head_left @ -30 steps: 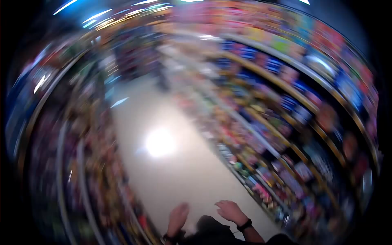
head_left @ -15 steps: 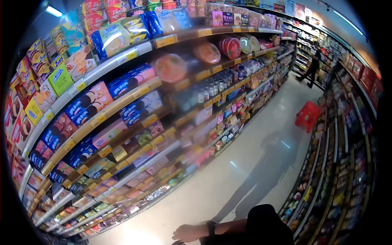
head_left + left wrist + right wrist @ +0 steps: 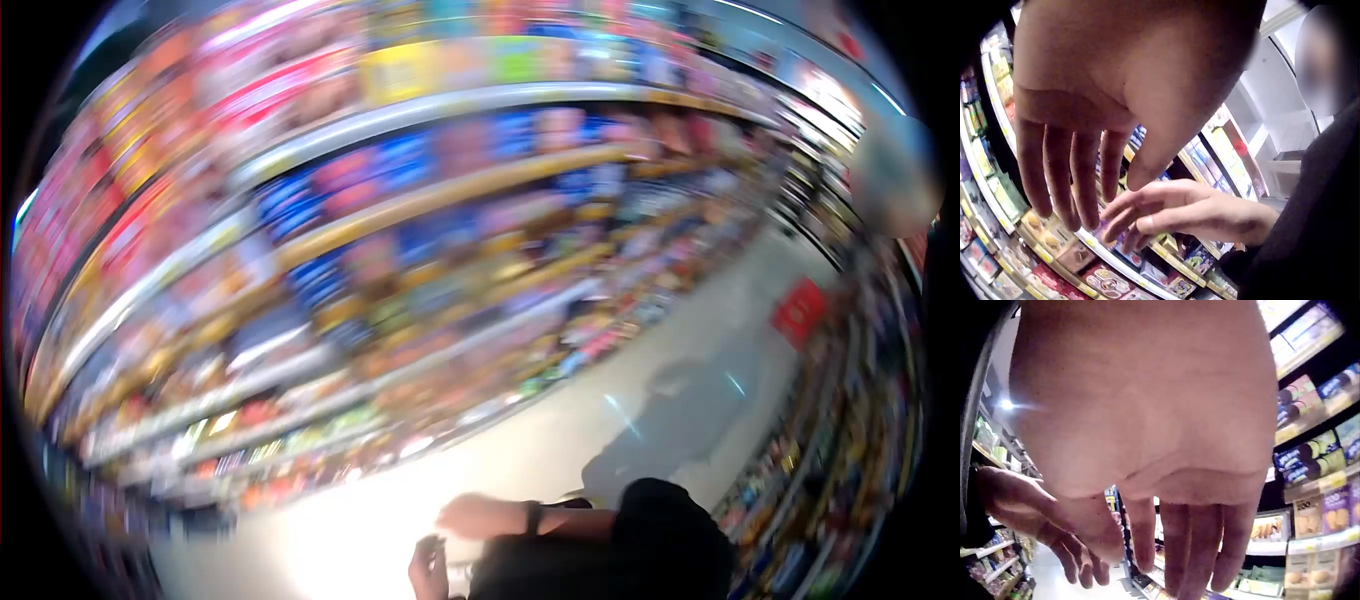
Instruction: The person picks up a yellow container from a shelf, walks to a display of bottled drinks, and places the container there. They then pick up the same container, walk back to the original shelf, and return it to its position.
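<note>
My left hand [image 3: 430, 568] is low in the head view, just below my right hand [image 3: 478, 517], which wears a dark wristband. In the left wrist view the left palm [image 3: 1116, 81] fills the top, fingers extended downward and holding nothing; the right hand [image 3: 1200, 215] shows just beyond it, fingers loosely bent. From the right wrist, the right palm [image 3: 1147, 425] is large, its relaxed fingers pointing down with nothing in them. The left hand [image 3: 1032, 515] appears at the left with loose fingers. Packaged biscuits [image 3: 1310, 456] sit on shelves beyond the hands.
A long shelf [image 3: 450, 205] of colourful packaged snacks, blurred, curves along the left of the aisle. More stocked shelves [image 3: 850, 400] line the right side. A red stool [image 3: 800, 312] stands on the pale floor [image 3: 560, 430] near them. A shadow falls across the aisle.
The head view swung from looking down the aisle to facing the snack shelf, then slightly back left. The red stool shifts rightward in view. Both hands stay low and empty.
</note>
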The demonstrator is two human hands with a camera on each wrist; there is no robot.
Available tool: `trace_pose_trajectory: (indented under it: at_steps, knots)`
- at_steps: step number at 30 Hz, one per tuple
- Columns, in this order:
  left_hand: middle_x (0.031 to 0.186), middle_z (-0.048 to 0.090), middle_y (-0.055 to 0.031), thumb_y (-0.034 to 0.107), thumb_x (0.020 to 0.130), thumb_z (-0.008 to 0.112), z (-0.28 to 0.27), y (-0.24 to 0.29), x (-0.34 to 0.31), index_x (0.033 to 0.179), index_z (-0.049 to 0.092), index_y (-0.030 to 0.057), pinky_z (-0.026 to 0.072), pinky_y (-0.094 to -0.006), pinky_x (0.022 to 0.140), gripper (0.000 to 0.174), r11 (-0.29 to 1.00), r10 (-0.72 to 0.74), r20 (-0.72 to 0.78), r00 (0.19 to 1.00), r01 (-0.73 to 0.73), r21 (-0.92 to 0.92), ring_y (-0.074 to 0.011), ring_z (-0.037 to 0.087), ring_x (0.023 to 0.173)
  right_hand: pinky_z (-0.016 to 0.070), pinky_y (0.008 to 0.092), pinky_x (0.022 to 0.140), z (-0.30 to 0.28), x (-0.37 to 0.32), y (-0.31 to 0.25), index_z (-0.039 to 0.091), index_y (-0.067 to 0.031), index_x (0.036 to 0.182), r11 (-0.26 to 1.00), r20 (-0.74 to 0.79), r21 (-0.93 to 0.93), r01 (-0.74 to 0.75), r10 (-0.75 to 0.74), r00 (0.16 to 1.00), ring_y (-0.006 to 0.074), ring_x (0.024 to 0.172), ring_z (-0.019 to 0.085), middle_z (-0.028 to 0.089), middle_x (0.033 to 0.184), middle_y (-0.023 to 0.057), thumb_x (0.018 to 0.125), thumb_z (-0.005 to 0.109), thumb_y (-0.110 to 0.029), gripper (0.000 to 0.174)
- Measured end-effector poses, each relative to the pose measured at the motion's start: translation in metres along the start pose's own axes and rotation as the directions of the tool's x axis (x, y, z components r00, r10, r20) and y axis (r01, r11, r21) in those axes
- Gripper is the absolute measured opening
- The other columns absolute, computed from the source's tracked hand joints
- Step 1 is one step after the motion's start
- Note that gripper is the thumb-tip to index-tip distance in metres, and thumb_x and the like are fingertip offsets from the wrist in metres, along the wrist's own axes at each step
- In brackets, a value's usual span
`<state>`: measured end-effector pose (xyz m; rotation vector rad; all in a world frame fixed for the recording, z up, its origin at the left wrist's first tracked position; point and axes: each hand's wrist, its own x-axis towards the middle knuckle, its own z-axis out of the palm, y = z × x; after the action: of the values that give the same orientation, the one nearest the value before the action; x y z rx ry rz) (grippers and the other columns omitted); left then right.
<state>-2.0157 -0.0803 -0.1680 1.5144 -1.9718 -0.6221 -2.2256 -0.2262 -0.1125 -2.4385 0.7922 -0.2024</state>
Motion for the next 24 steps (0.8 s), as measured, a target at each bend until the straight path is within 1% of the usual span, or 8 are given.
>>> trace_pose_trajectory:
  at_steps: [1, 2, 3, 6, 9, 15, 18, 24]
  knots:
    - [0.146, 0.058, -0.0244, 0.020, 0.106, 0.049, -0.040, 0.011, 0.012, 0.145, 0.056, -0.0004, 0.0415, -0.0440, 0.116, 0.044, 0.772, -0.431, 0.122, 0.894, 0.435, -0.464, -0.0374, 0.053, 0.136, 0.0542, 0.0493, 0.074, 0.013, 0.022, -0.022, 0.072, -0.0048, 0.098, 0.998, 0.035, -0.061, 0.004, -0.002, 0.999, 0.0395, 0.088, 0.070, 0.072, 0.092, 0.0178, 0.088, 0.060, -0.012, 0.017]
    - [0.136, 0.065, -0.0227, 0.019, 0.106, 0.052, -0.111, 0.051, 0.030, 0.142, 0.057, -0.0010, 0.0449, -0.0425, 0.113, 0.042, 0.665, -0.537, 0.211, 0.817, 0.564, -0.490, -0.0334, 0.057, 0.132, 0.0543, 0.0506, 0.076, 0.032, 0.049, -0.042, 0.071, -0.0052, 0.102, 1.000, 0.013, 0.022, 0.005, -0.005, 1.000, 0.0394, 0.089, 0.069, 0.072, 0.095, 0.0173, 0.089, 0.060, -0.013, 0.019]
    - [0.106, 0.076, -0.0143, 0.014, 0.098, 0.067, -0.087, -0.034, 0.009, 0.121, 0.067, 0.0031, 0.0572, -0.0372, 0.089, 0.025, 0.761, -0.441, -0.044, 0.896, 0.348, -0.548, -0.0259, 0.074, 0.099, 0.0542, 0.0505, 0.079, 0.053, 0.075, -0.056, 0.070, -0.0057, 0.106, 0.987, -0.096, 0.120, 0.107, -0.096, 0.991, 0.0384, 0.094, 0.069, 0.072, 0.101, 0.0171, 0.089, 0.060, -0.015, 0.021]
    - [0.108, 0.075, -0.0181, 0.015, 0.101, 0.064, -0.161, -0.094, -0.022, 0.124, 0.067, 0.0034, 0.0573, -0.0384, 0.088, 0.026, 0.859, -0.501, -0.214, 0.838, 0.453, -0.237, -0.0331, 0.073, 0.099, 0.0536, 0.0490, 0.083, 0.077, 0.155, -0.122, 0.067, -0.0044, 0.104, 0.987, 0.174, 0.074, 0.140, -0.151, 0.973, 0.0381, 0.096, 0.067, 0.068, 0.100, 0.0168, 0.090, 0.059, -0.018, 0.021]
    - [0.111, 0.075, -0.0142, 0.014, 0.102, 0.063, -0.245, -0.132, -0.048, 0.124, 0.066, 0.0023, 0.0566, -0.0362, 0.089, 0.025, 0.730, -0.642, -0.297, 0.707, 0.446, -0.518, -0.0275, 0.073, 0.101, 0.0535, 0.0477, 0.084, 0.113, 0.252, -0.162, 0.065, -0.0031, 0.101, 0.951, 0.393, 0.003, 0.309, -0.285, 0.874, 0.0377, 0.094, 0.065, 0.066, 0.095, 0.0163, 0.091, 0.059, -0.020, 0.021]
    - [0.115, 0.075, -0.0106, 0.015, 0.103, 0.062, -0.339, -0.275, -0.123, 0.123, 0.066, 0.0027, 0.0564, -0.0347, 0.090, 0.024, 0.611, -0.790, -0.431, 0.435, 0.507, -0.608, -0.0225, 0.072, 0.104, 0.0538, 0.0467, 0.086, 0.173, 0.463, -0.256, 0.065, -0.0066, 0.118, 0.822, 0.479, 0.173, 0.543, -0.552, 0.682, 0.0365, 0.098, 0.066, 0.067, 0.100, 0.0145, 0.094, 0.060, -0.022, 0.029]
    - [0.115, 0.075, -0.0102, 0.016, 0.103, 0.061, -0.384, -0.346, -0.153, 0.124, 0.066, 0.0034, 0.0564, -0.0342, 0.091, 0.025, 0.505, -0.862, -0.413, 0.293, 0.548, -0.666, -0.0215, 0.072, 0.106, 0.0539, 0.0467, 0.086, 0.207, 0.580, -0.306, 0.065, -0.0086, 0.124, 0.758, 0.593, 0.053, 0.650, -0.547, 0.591, 0.0369, 0.099, 0.066, 0.068, 0.102, 0.0142, 0.094, 0.061, -0.022, 0.034]
    - [0.114, 0.074, -0.0135, 0.022, 0.103, 0.061, -0.546, -0.433, -0.186, 0.127, 0.066, 0.0040, 0.0561, -0.0361, 0.088, 0.030, 0.462, -0.867, -0.483, 0.127, 0.568, -0.681, -0.0236, 0.071, 0.102, 0.0542, 0.0460, 0.088, 0.234, 0.776, -0.425, 0.065, -0.0089, 0.124, 0.634, 0.340, 0.358, 0.686, -0.773, 0.536, 0.0371, 0.101, 0.067, 0.070, 0.107, 0.0144, 0.094, 0.061, -0.022, 0.033]
